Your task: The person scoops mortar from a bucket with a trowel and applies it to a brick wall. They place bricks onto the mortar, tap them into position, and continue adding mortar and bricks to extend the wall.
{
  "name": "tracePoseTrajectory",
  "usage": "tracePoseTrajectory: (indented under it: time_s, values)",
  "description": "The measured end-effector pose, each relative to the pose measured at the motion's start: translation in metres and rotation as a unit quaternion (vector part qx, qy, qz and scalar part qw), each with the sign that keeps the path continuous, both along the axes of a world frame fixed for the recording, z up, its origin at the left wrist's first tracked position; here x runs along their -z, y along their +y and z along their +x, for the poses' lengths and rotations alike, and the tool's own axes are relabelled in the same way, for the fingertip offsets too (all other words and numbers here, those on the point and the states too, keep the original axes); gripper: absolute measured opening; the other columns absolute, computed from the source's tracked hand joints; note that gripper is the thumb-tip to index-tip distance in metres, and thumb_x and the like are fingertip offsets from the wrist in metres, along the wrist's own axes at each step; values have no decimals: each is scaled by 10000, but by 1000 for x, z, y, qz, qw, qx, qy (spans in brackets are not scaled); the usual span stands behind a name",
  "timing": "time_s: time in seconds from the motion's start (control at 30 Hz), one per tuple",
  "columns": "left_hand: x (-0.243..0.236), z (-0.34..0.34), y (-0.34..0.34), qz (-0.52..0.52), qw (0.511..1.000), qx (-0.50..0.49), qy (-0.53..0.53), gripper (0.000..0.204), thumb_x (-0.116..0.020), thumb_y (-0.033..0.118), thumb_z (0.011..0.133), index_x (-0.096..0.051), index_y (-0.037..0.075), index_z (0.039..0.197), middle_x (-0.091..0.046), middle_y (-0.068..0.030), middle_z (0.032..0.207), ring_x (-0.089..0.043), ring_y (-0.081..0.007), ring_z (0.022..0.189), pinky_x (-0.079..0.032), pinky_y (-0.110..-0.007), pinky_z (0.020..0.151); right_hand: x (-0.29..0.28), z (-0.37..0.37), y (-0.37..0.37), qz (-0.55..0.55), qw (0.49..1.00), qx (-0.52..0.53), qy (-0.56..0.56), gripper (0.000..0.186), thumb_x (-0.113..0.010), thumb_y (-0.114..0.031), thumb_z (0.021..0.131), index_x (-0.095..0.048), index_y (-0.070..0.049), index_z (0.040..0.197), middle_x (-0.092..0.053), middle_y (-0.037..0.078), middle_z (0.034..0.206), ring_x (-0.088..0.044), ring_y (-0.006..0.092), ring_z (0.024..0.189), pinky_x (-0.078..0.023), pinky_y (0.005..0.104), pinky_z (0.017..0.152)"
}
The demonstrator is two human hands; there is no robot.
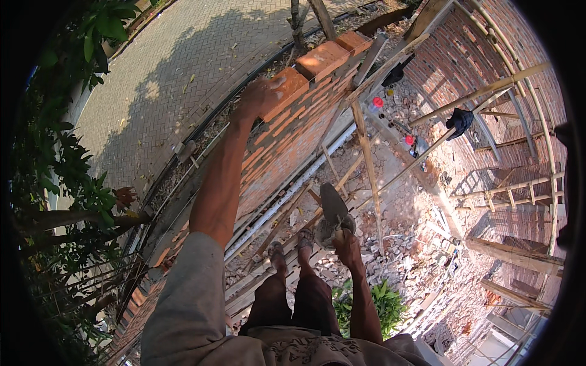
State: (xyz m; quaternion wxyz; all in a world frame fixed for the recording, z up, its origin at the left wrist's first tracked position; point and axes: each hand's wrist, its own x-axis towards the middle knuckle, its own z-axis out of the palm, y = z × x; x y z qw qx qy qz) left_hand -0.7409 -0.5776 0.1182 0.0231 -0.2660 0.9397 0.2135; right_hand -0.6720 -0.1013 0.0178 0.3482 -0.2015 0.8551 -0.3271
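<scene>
My left arm reaches out to the top of a brick wall point(278, 149), where my left hand point(255, 99) is closed round the near end of an orange brick point(289, 83). That brick sits on the wall's top course, in line with another brick point(322, 59) farther along. Grey mortar shows in the joints of the wall. Held low in front of my legs, a mortar-smeared trowel point(333, 204) points away from me. My right hand point(348, 247) is wrapped round its handle, apart from the wall.
I stand on narrow planks point(256, 268) high above rubble-strewn ground point(421, 238). Wooden props point(366, 165) and bamboo poles point(476, 97) cross on the right. A dark cloth point(459, 123) hangs on one pole. Left of the wall lies a paved road point(165, 79), with leafy branches point(73, 158) nearer.
</scene>
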Motion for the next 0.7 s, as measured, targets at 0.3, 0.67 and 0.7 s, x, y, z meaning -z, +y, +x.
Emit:
tracePoseTrajectory:
  time_s: [0.3, 0.67, 0.7]
  values:
    - [2, 11, 7, -106, 993, 18, 56, 554, -566, 312, 910, -407, 210, 1431, -550, -163, 1200, -536, -320, 1109, -448, -448, 908, -76, -70, -129, -163, 983, 16, 78, 392, -618, -161, 853, -490, 19, 1177, -627, 211, 830, -618, 359, 752, -478, 426, 663]
    - [86, 243, 238, 71, 989, -61, 115, 434, -578, 78, 846, -493, -27, 1259, -534, -236, 1139, -537, -400, 1041, -450, -467, 882, 106, 37, 94, 217, 975, 48, -27, 319, -502, -320, 861, -586, -34, 976, -624, 250, 833, -603, 442, 806, -452, 515, 672]
    - [113, 281, 269, 110, 990, -73, 39, 459, -597, 57, 807, -493, -39, 1244, -531, -245, 1140, -528, -423, 1057, -441, -466, 905, 124, 46, 118, 260, 964, 32, -41, 305, -496, -314, 862, -605, -33, 908, -633, 252, 846, -607, 447, 825, -462, 519, 690]
